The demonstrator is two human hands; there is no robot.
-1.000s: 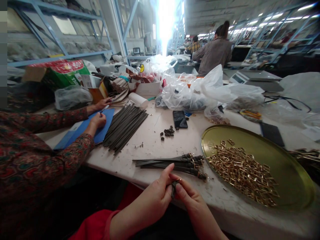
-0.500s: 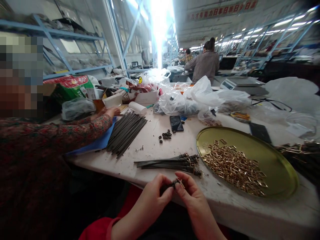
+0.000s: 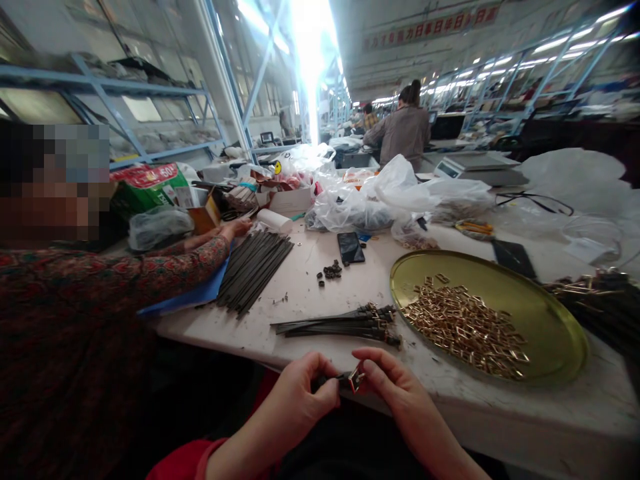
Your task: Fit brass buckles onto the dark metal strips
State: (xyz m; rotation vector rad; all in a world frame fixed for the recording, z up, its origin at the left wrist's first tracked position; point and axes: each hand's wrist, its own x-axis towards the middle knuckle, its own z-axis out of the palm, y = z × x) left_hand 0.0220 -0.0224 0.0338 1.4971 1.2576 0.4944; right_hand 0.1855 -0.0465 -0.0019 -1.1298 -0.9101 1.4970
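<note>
Over the table's front edge, my left hand (image 3: pixel 309 388) pinches a dark narrow strap (image 3: pixel 343 381) between thumb and fingers. A gold-coloured rectangular buckle (image 3: pixel 355 379) sits at the strap's end. My right hand (image 3: pixel 393 381) has its thumb and index finger closed on the buckle's right side. Just beyond my hands lies a bundle of dark straps with buckles (image 3: pixel 333 327) at their right ends. To the right, a round gold-coloured tray (image 3: pixel 555 333) carries a heap of loose gold buckles (image 3: pixel 465 327).
Plain dark straps (image 3: pixel 257 270) lie at the left, near a co-worker's reaching hand (image 3: pixel 235 229). Small dark loops (image 3: pixel 333 270) and a phone (image 3: pixel 351 248) are mid-table. Plastic bags (image 3: pixel 370 200) and a scale (image 3: pixel 473 168) stand behind. More straps (image 3: pixel 595 300) lie far right.
My hands have drawn slightly apart, and the buckle now shows more fully between them. The view has shifted a little. The co-worker's head and arm have moved right.
</note>
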